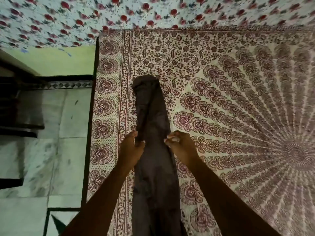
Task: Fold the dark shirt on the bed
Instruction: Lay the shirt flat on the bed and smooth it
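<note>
Shirt [151, 113] is laid as a narrow dark strip on the bed [238, 99], near the bed's left edge. Its sides are pinched mid-length by left hand [132, 147] and right hand [180, 145].

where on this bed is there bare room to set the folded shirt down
Widest free patch: the bedspread right of the dark shirt, out across the fan print. A smaller one lies between the shirt's far end and the floral cloth. It is tight on the border strip left of the shirt, by the left hand.
</note>
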Action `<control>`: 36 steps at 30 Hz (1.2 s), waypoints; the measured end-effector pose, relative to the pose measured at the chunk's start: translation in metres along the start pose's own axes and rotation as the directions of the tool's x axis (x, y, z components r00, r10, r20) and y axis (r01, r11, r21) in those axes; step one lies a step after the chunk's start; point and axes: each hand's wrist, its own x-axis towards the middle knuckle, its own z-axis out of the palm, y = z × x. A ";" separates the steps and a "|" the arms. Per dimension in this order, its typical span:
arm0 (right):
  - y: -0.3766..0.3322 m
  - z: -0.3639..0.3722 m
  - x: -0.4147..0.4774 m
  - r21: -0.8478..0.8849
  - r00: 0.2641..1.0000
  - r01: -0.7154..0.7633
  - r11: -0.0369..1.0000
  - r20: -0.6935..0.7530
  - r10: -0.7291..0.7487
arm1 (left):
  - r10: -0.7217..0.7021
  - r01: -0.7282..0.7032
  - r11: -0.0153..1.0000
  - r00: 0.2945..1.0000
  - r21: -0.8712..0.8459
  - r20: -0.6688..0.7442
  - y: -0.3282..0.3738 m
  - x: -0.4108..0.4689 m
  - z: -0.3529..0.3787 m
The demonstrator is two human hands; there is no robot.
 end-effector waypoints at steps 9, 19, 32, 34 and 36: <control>-0.030 0.034 0.120 0.084 0.995 -0.049 0.995 -0.085 0.056 | 0.129 -0.129 0.992 0.972 -0.016 0.195 -0.019 0.042 0.047; -0.018 -0.004 0.131 0.229 0.982 0.104 0.968 -0.178 -0.064 | 0.123 -0.125 0.992 0.949 0.012 -0.291 -0.012 0.120 0.039; -0.046 -0.096 0.009 0.182 0.910 0.404 0.896 0.018 -0.414 | -0.084 0.482 0.701 0.788 -0.526 0.610 0.063 0.076 -0.005; -0.057 -0.115 -0.030 0.165 0.889 0.440 0.883 0.059 -0.454 | 0.005 0.462 0.690 0.767 -0.557 0.642 0.073 0.038 -0.026; -0.071 -0.133 -0.076 0.142 0.865 0.478 0.867 0.095 -0.492 | 0.063 0.404 0.713 0.776 -0.573 0.627 0.079 0.004 -0.048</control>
